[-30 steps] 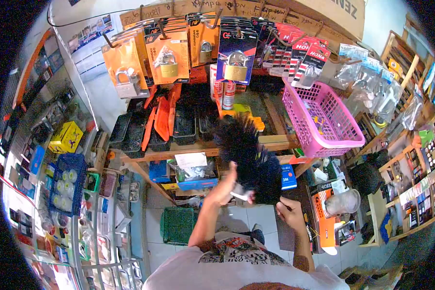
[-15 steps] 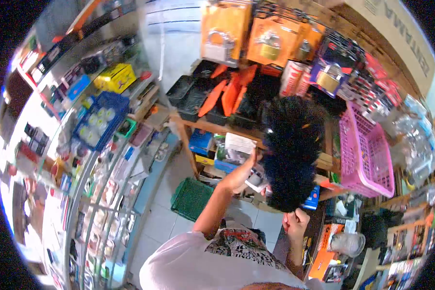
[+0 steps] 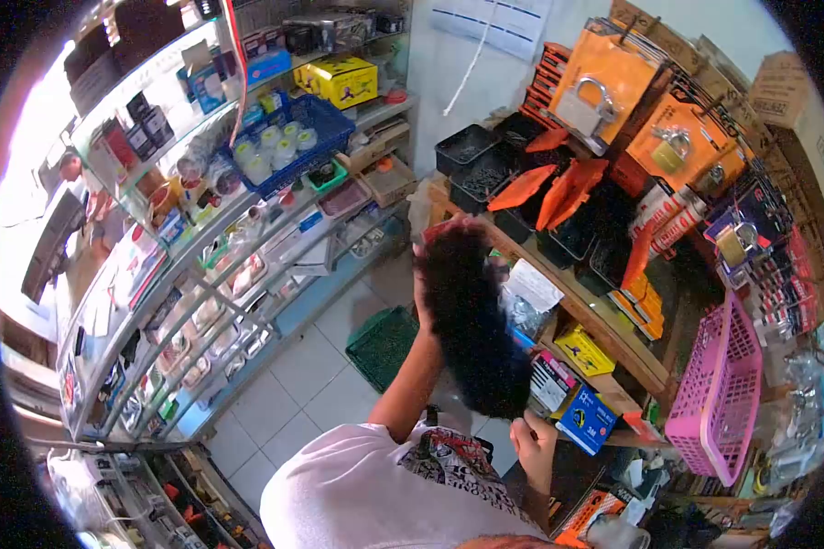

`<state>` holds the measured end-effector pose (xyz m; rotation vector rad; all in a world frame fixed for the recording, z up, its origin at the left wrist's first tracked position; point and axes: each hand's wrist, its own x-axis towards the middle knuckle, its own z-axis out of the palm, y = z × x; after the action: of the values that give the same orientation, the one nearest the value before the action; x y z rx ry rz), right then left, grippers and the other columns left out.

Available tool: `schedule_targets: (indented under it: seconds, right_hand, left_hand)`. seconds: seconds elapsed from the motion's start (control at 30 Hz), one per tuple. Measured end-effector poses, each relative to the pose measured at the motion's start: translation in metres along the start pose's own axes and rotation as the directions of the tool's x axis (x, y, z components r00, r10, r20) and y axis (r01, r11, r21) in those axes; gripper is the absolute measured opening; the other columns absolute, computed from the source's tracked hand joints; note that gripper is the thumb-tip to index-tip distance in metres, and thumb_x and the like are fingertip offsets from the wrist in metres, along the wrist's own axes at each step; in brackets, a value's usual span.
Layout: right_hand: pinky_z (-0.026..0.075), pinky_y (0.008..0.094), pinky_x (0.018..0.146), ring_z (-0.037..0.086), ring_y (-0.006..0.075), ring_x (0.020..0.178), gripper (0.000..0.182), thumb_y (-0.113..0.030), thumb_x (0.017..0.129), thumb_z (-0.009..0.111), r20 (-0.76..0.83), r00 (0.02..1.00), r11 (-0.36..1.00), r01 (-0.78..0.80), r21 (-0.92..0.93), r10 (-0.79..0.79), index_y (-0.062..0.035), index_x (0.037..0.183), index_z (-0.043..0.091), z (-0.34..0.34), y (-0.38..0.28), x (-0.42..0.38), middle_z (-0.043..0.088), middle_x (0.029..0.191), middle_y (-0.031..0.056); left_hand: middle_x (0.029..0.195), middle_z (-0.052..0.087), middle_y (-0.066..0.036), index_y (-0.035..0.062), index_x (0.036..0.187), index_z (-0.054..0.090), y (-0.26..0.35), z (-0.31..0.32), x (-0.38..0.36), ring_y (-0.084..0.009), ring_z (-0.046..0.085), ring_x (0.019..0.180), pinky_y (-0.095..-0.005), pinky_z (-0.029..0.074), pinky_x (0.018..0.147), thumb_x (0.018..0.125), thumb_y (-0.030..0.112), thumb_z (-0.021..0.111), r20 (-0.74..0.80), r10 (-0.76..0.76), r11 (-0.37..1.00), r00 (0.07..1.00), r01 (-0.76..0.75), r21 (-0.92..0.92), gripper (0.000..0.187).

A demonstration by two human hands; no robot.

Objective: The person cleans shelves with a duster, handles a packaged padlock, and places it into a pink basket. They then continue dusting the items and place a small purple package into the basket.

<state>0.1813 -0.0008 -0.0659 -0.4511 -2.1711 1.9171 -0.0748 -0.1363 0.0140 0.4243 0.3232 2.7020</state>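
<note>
A black, fluffy feather duster (image 3: 474,320) spans the space in front of my chest, tilted with its upper end to the left. My right hand (image 3: 533,444) is closed at its lower end, around what looks like the handle, which is hidden in the fist. My left hand (image 3: 420,285) is raised behind the upper end of the duster. The feathers cover most of its fingers, with fingertips showing beside a small red patch near the wooden shelf corner. Whether the left hand grips anything I cannot make out.
A wooden shelf (image 3: 613,343) at right bears black bins (image 3: 481,174) and orange-red pieces (image 3: 569,194). Padlocks in orange packs (image 3: 673,151) hang above. A pink basket (image 3: 719,403) stands at right, a green basket (image 3: 380,352) on the floor. Glass display shelving holds a blue basket (image 3: 339,137).
My view has turned left. The feather duster has swung left, nearer the shelf corner. My left hand has risen from beside the lower shelf boxes to behind the duster's upper end.
</note>
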Motion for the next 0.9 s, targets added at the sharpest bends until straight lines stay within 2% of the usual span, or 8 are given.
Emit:
schedule_targets:
  seconds: [0.1,0.17,0.33,0.43,0.57,0.67,0.73,0.9]
  right_hand:
    - [0.033,0.0246,0.049,0.045,0.0061,0.055,0.026,-0.006,0.095,0.057,0.17,0.982,0.996,-0.086,-0.021,0.088,-0.0011,0.07,0.051,0.0,-0.01,0.006,0.05,0.062,-0.0019]
    - [0.032,0.0241,0.049,0.044,0.0055,0.055,0.028,-0.007,0.095,0.057,0.167,0.986,0.998,-0.007,-0.062,0.017,-0.0026,0.069,0.049,0.0,-0.011,0.011,0.048,0.061,-0.0022]
    - [0.029,0.0237,0.048,0.04,0.0051,0.052,0.032,-0.009,0.096,0.057,0.147,0.98,0.99,-0.136,0.023,0.131,-0.0049,0.066,0.045,0.006,-0.021,0.011,0.044,0.059,-0.0028]
    - [0.028,0.0238,0.046,0.039,0.0056,0.05,0.033,-0.011,0.096,0.057,0.183,0.976,0.992,-0.123,0.0,0.121,-0.005,0.066,0.044,0.004,-0.017,0.011,0.043,0.057,-0.0025]
    - [0.029,0.0243,0.043,0.041,0.0065,0.046,0.033,-0.009,0.096,0.055,0.236,0.967,0.994,-0.106,0.008,0.101,-0.0048,0.066,0.042,0.001,-0.004,0.016,0.045,0.056,0.0006]
    - [0.03,0.0246,0.042,0.042,0.0072,0.045,0.033,-0.009,0.097,0.055,0.267,0.962,0.998,-0.051,-0.038,0.059,-0.0044,0.067,0.042,0.0,-0.003,0.025,0.047,0.056,0.0022]
    - [0.031,0.0248,0.042,0.043,0.0081,0.045,0.034,-0.01,0.097,0.055,0.197,0.977,0.995,-0.092,0.029,0.085,-0.004,0.067,0.042,0.01,-0.011,0.027,0.046,0.055,0.0025]
    - [0.029,0.026,0.043,0.041,0.0078,0.046,0.033,-0.01,0.096,0.056,0.402,0.914,0.999,-0.04,-0.038,0.051,-0.0038,0.065,0.045,-0.003,-0.002,0.028,0.047,0.056,0.0015]
  left_hand:
    - [0.128,0.058,-0.022,0.0062,0.141,0.044,0.015,0.027,-0.003,-0.0351,0.059,0.113,-0.0499,0.05,0.092,0.095,0.067,0.032,-0.376,0.179,0.982,0.909,-0.141,0.127,0.077]
    - [0.132,0.058,-0.015,0.0046,0.144,0.041,0.016,-0.075,0.01,-0.04,0.058,0.114,-0.0572,0.047,0.094,0.097,0.063,0.031,0.372,-0.054,0.997,0.927,0.033,0.063,0.075]
    - [0.128,0.058,-0.022,-0.0014,0.141,0.04,0.025,0.011,-0.002,-0.0421,0.064,0.102,-0.0541,0.055,0.084,0.095,0.066,0.03,-0.283,0.045,0.889,0.958,-0.168,-0.426,0.082]
    - [0.129,0.058,-0.02,0.0004,0.14,0.043,0.021,-0.038,0.009,-0.0385,0.063,0.107,-0.0513,0.053,0.092,0.096,0.064,0.032,0.326,0.019,0.993,0.945,0.021,-0.119,0.077]
    - [0.128,0.056,-0.025,0.001,0.142,0.04,0.026,-0.007,-0.006,-0.0403,0.063,0.105,-0.0495,0.058,0.078,0.096,0.065,0.03,-0.386,0.118,0.989,0.915,-0.142,-0.035,0.079]
    - [0.118,0.064,-0.019,0.0033,0.134,0.052,0.046,-0.026,-0.01,-0.0322,0.066,0.098,-0.0416,0.059,0.076,0.098,0.06,0.033,0.144,0.178,0.984,0.974,-0.174,-0.035,0.07]
    - [0.112,0.066,-0.019,0.0001,0.134,0.051,0.055,-0.01,-0.018,-0.035,0.067,0.094,-0.0414,0.059,0.076,0.096,0.065,0.028,-0.302,0.283,0.958,0.91,-0.252,0.138,0.078]
    - [0.115,0.066,-0.017,0.0008,0.13,0.053,0.067,-0.035,-0.042,-0.0294,0.065,0.104,-0.041,0.052,0.092,0.099,0.058,0.025,0.024,0.218,0.972,0.976,-0.219,0.09,0.071]
